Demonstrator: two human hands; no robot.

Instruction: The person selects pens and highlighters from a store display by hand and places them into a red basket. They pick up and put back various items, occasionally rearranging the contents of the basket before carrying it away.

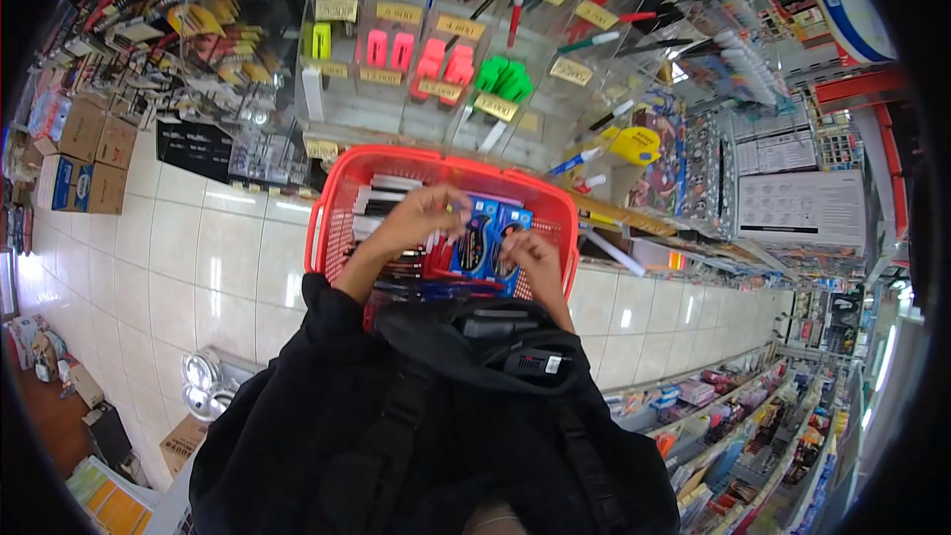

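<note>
Nearest me, both hands sit over the red basket (327,213). My right hand (535,260) pinches the lower right corner of a blue pack (487,243); the left hand (421,218) curls at its upper left edge, fingers bent, though I can't tell whether it truly grips. The pack lies inside the basket, long axis running away from me, between the hands. Its print is too small to read. Beyond the basket stands a rack (446,59) of markers and pens.
</note>
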